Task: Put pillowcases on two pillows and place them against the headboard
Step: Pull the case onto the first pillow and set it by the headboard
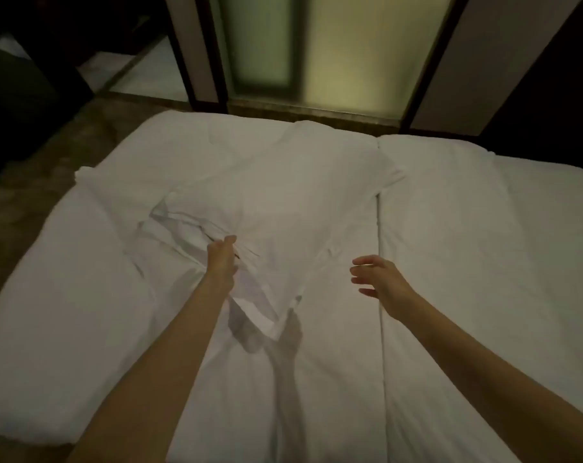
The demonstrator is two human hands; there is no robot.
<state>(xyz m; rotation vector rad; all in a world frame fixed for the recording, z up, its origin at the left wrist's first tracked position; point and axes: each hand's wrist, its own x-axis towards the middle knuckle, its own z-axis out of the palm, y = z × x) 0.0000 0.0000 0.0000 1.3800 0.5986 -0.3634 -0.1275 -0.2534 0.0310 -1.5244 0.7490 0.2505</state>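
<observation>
A white pillow (pixel 283 182) lies across the middle of the white bed (pixel 467 262), its far end near the bed's far edge. A crumpled white pillowcase (pixel 180 225) bunches at the pillow's near left corner, and a loose flap of it (pixel 260 312) hangs toward me. My left hand (pixel 221 262) is shut on the bunched pillowcase cloth. Hovering to the right, my right hand (pixel 378 279) has its fingers spread and holds nothing, just above the sheet beside the seam between the two mattresses. No second pillow or headboard shows.
A seam (pixel 380 295) runs between two mattresses pushed together. Brown carpet (pixel 42 182) lies left of the bed. Beyond the far edge stand frosted glass panels (pixel 317 51) in dark frames. A dark shape (pixel 22 95) sits at the far left.
</observation>
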